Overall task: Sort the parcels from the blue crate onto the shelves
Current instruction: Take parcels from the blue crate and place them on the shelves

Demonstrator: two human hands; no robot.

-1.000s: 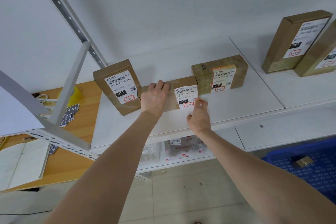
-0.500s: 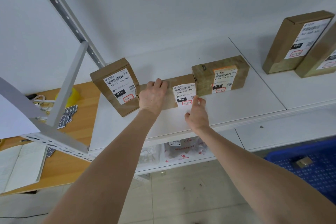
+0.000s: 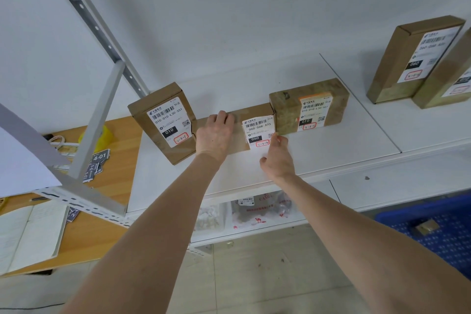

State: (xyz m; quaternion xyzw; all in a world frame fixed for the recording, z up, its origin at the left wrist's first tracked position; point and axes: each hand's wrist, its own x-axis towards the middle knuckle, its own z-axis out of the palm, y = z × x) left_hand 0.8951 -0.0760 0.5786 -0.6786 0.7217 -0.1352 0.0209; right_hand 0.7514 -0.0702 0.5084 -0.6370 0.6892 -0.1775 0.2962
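Three cardboard parcels are standing in a row on the white shelf (image 3: 331, 150). The middle parcel (image 3: 254, 112), labelled 060, is sitting wedged between the tall parcel (image 3: 163, 122) and the low parcel (image 3: 308, 107), both labelled 010, and is touching each of them. The left hand (image 3: 215, 135) is grasping the middle parcel, with its palm lying on the front face and its fingers curling over the top edge. The right hand (image 3: 277, 158) is touching the lower right corner of that parcel's label (image 3: 258, 132) with bent fingertips while the thumb is standing apart; whether it is gripping anything is impossible to tell. Further right on the shelf, two more parcels (image 3: 413, 58) are leaning together. Below, at the right edge, the blue crate (image 3: 433, 242) is sitting on the floor, holding one small brown item (image 3: 424, 227). Bagged parcels (image 3: 260, 211) are lying on the lower shelf.
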